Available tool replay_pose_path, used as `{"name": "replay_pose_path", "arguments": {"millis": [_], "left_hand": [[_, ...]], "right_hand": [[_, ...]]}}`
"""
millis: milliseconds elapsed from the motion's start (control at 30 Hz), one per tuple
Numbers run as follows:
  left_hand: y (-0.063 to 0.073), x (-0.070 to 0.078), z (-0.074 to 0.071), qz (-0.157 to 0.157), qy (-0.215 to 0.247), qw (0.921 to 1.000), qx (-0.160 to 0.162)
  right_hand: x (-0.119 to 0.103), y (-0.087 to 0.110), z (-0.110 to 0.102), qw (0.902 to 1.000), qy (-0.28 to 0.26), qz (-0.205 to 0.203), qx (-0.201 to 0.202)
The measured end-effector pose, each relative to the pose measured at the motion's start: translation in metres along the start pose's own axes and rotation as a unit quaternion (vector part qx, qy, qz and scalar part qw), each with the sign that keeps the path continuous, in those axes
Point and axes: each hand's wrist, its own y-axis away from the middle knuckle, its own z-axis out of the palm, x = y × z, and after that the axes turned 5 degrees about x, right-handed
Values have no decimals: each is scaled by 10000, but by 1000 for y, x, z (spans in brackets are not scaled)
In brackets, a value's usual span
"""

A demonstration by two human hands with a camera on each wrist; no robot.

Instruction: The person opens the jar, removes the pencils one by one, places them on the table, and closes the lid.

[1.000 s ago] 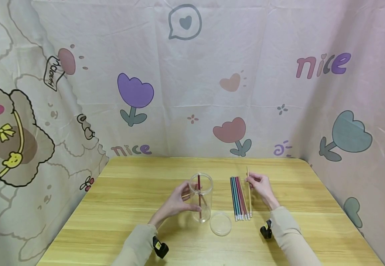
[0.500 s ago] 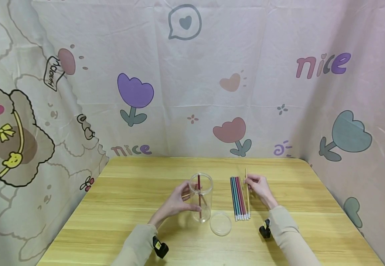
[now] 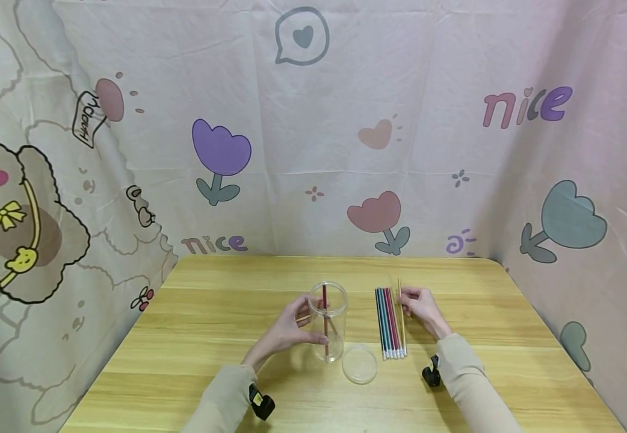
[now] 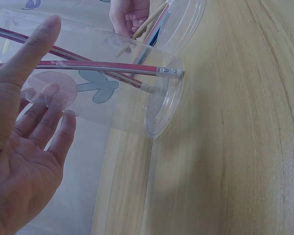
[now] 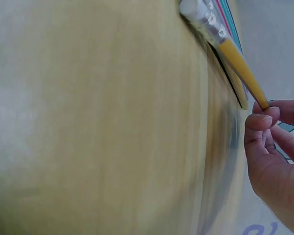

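My left hand (image 3: 285, 328) holds a tall clear jar (image 3: 337, 334) upright on the table, thumb on the near side and fingers behind it. Inside the jar lean red-striped pencils (image 4: 112, 67), eraser ends down; the left wrist view shows two of them. Between thumb and fingertips my right hand (image 3: 424, 308) pinches a yellow pencil (image 3: 402, 328), its eraser end toward me and its far end raised. Just left of that pencil lies a row of pencils (image 3: 388, 319) in dark, teal, red and yellow, erasers toward me.
A round clear lid (image 3: 359, 365) lies flat on the wooden table (image 3: 210, 313), between the jar and the pencil row. Behind the table hangs a printed cloth (image 3: 302, 150). Each sleeve carries a small black camera (image 3: 261, 402) at the wrist.
My right hand has moved slightly left and its yellow pencil has come closer to the row, with the far end dipping lower. The left hand and jar have stayed put.
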Motion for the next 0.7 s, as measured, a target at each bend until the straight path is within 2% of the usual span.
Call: {"name": "replay_pose_path", "arguments": {"millis": [233, 367, 700], "left_hand": [[0, 0, 0, 25, 75, 10000, -9], [0, 0, 0, 44, 38, 10000, -17], [-1, 0, 0, 24, 19, 10000, -26]], "right_hand": [[5, -3, 2, 9996, 271, -19, -98], [7, -5, 3, 9989, 433, -150, -29], [7, -4, 4, 9976, 669, -144, 51]]}}
